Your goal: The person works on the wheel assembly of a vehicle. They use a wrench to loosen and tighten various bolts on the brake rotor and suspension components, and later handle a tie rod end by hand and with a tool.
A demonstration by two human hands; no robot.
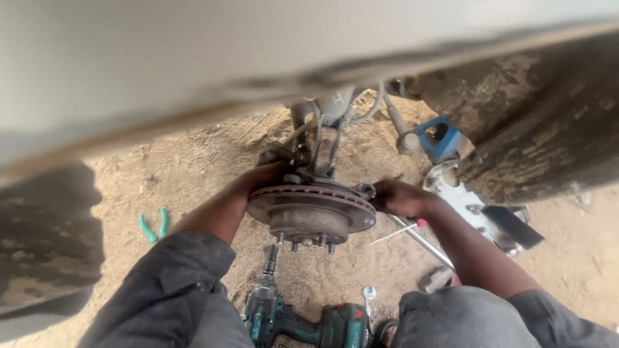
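At the centre of the frame, a rusty brake disc (311, 207) with its hub and wheel studs was gripped from both sides. The left hand (261, 177) was pressed against the disc's upper left edge, its fingers hidden behind the rim, so how far they were closed could not be told. The right hand (401, 196) was closed over the caliper bracket (365, 190) at the disc's right edge. Above the disc, the suspension strut (325, 138) and brake hoses rose toward the blurred wheel arch (535, 109) across the upper right. Directly below the disc, a teal cordless impact wrench (293, 316) lay on the sandy ground (213, 154), its socket pointed up toward the studs. Just right of it, a small open-ended spanner (369, 296) was seen. A thin metal rod (419, 238) lay under the right forearm. Green-handled pliers (153, 227) rested at middle left, well apart from the disc. A blue jack stand (438, 136) stood at upper right, beside the arch.
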